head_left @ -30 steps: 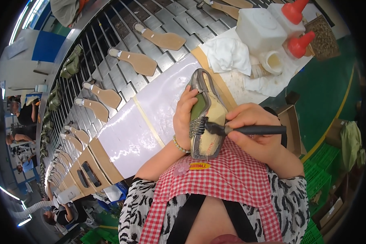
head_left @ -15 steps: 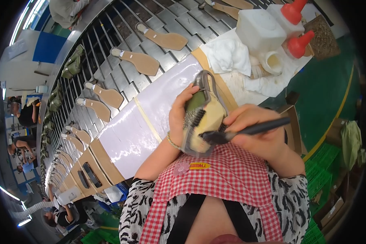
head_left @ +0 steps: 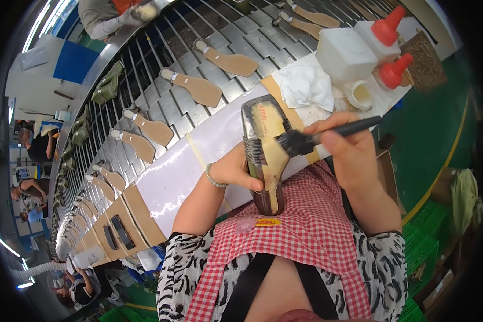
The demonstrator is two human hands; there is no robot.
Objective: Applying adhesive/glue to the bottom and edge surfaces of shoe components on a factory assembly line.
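Coated shoe underside held up to a brush, work apparently partway.
Head view: the left hand has its fingers wrapped round the shoe, thumb on the underside, holding it above the near edge of the bench; the right hand pinches a black brush by the handle, bristles at the shoe's right side, too blurred to confirm contact. A yellowish layer seems to cover much of the underside, its wide end looking patchier; tan soles lie separate on the conveyor. An open jar has something pale yellow inside. Beside it stands a whitish jug, contents indistinct, near two red spouts, one on another pale container.
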